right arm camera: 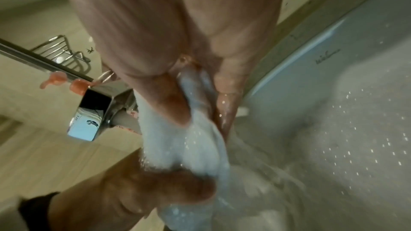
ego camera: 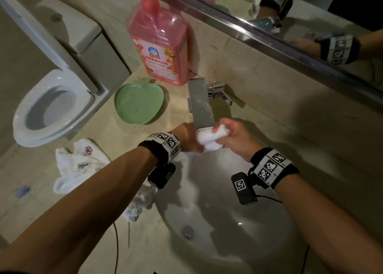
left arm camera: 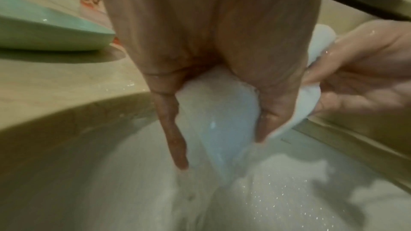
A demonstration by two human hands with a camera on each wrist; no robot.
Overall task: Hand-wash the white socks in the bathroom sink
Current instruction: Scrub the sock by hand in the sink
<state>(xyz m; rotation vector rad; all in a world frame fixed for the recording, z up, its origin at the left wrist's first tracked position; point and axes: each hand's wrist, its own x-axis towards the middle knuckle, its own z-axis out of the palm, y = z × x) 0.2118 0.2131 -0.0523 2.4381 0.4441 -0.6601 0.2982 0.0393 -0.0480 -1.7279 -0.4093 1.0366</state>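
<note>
Both hands [ego camera: 211, 138] grip a white sock [ego camera: 209, 138] under the faucet [ego camera: 200, 104].

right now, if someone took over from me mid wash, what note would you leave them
Left hand and right hand both grip one bunched white sock under the faucet, over the sink.
A flower-marked sock lies on the counter; another sock hangs over the basin's left rim.
Detergent bottle stands behind the green dish.
Done: the held sock is wet.
Left: finish it, wash the others.

Home bathroom: toilet [ego camera: 51, 108], sink [ego camera: 238, 222], mirror [ego camera: 310, 15].
</note>
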